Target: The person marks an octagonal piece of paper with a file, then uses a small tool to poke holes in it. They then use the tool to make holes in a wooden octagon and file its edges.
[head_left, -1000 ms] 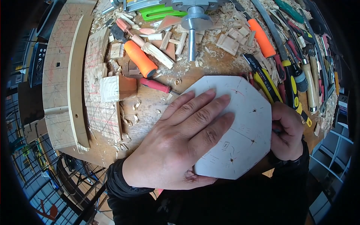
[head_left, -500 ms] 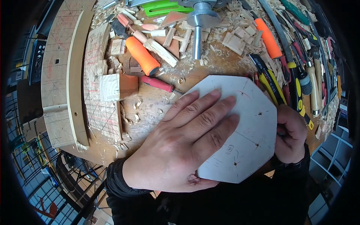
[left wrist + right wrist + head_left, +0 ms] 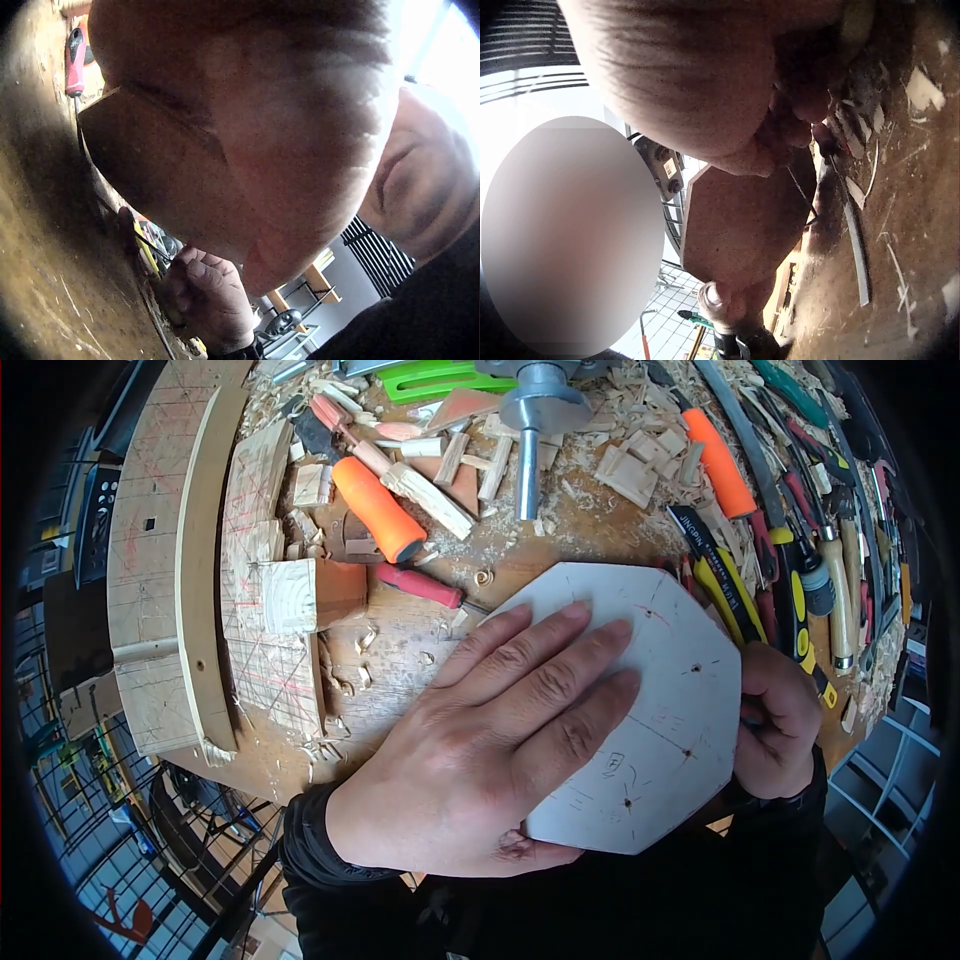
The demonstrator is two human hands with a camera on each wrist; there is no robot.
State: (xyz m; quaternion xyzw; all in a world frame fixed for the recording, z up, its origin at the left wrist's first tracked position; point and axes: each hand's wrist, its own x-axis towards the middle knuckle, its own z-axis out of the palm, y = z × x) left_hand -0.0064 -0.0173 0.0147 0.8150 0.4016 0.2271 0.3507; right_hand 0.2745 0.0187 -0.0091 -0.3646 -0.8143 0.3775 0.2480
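My left hand lies with long fingers spread across the pale octagonal board. Its thumb is under the near edge, so the board is gripped between thumb and fingers. The board's top carries pencil marks and several small holes. At the right edge, my right hand has curled fingers, partly hidden by the board. From below, the right wrist view shows a thin dark rod with a bent end running from these fingers near the board's brown underside; the left wrist view shows the rod pinched there.
A red-handled screwdriver lies beyond the board. A wood block and marked planks stand left. Orange handles, shavings and a steel shaft are behind. Cutters and many tools crowd the right.
The board and both hands sit slightly lower and farther right in the head view, whose background has shifted a little too. Both hands keep the same hold.
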